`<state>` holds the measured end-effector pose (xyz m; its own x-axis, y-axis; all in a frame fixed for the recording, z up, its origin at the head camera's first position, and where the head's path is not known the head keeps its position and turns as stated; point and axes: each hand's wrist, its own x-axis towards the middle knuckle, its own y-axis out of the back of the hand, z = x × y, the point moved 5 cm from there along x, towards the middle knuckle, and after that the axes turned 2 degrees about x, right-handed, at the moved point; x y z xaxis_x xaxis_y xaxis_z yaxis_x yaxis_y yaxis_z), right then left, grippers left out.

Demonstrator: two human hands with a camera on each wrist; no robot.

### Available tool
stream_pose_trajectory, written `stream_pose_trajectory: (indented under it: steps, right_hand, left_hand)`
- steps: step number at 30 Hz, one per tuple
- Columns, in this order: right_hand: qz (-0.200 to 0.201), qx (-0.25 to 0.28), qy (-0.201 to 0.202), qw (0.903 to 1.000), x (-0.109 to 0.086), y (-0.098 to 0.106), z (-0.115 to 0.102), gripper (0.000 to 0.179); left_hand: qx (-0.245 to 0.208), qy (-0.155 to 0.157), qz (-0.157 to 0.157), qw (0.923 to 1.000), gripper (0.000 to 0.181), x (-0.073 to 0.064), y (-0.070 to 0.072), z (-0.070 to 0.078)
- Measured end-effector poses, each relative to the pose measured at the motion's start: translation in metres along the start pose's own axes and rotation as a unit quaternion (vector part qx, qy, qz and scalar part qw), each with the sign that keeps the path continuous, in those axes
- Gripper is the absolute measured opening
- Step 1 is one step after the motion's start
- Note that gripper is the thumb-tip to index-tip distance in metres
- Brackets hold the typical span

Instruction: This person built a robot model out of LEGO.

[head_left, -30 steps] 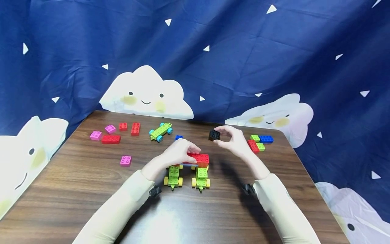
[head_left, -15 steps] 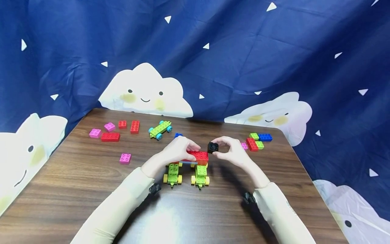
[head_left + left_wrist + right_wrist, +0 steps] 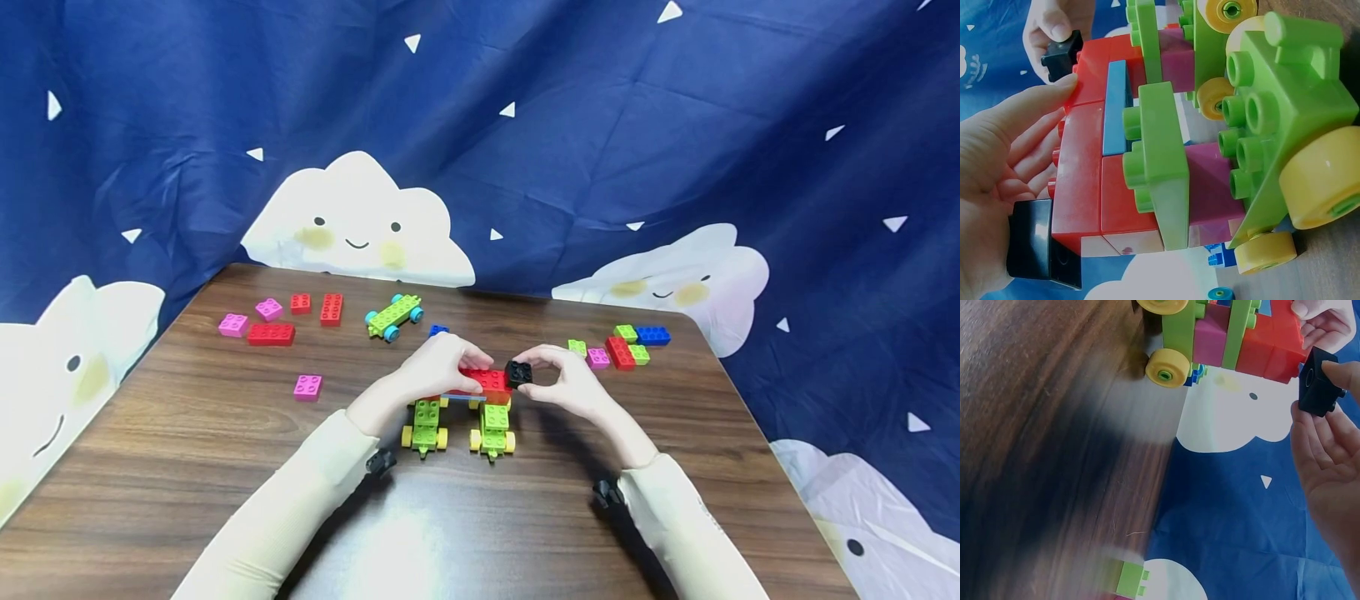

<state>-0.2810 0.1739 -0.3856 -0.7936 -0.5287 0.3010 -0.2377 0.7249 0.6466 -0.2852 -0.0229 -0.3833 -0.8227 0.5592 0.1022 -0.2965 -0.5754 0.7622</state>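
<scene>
- Black brick pinched in the right hand, whose grip is narrow, thumb on one side and fingers on the other; it is at the right end of the red top row of a toy-brick structure; whether the two touch, I cannot tell;
- left hand over the red top row, its grip holding that row, thumb tip at the near edge; a second black brick is at the row's left end, beside the palm;
- lower in the structure, a blue strip, light green plates, purple bricks and two green bases with yellow wheels, side by side on the wooden surface;
- behind the left hand, a small blue brick, partly hidden; farther back, a green car base with blue wheels;
- toward the left, three red bricks and three pink bricks;
- toward the right, a mixed group of bricks in red, blue, green and pink; behind everything, a blue cloth with clouds.
</scene>
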Motion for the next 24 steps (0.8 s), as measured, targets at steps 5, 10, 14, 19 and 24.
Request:
stream_pose_trajectory:
  steps: [5, 10, 14, 19, 24]
  right_hand:
    - [-0.001, -0.001, 0.008, 1.0, 0.001, -0.0013, 0.0001, 0.036]
    - [-0.003, -0.001, 0.017, 0.9999, 0.0019, -0.0024, -0.0001, 0.037]
    - [-0.005, 0.0, 0.018, 0.9998, 0.0031, -0.0031, -0.0002, 0.037]
    - [-0.009, -0.005, 0.016, 0.9998, 0.004, -0.0036, -0.0004, 0.037]
    - [-0.011, -0.008, 0.018, 0.9998, 0.0048, -0.0044, 0.0007, 0.038]
  left_hand:
    - [-0.003, 0.0, 0.0, 1.0, 0.037, 0.0002, -0.0001, -0.0006]
    - [-0.002, 0.001, 0.0, 1.0, 0.037, 0.0005, -0.0006, -0.0014]
    - [0.001, -0.001, 0.003, 1.0, 0.036, 0.0005, -0.0009, -0.0016]
    - [0.005, -0.001, 0.007, 1.0, 0.036, 0.0005, -0.0011, -0.0011]
    - [0.007, 0.001, 0.005, 1.0, 0.036, 0.0007, -0.001, -0.0012]
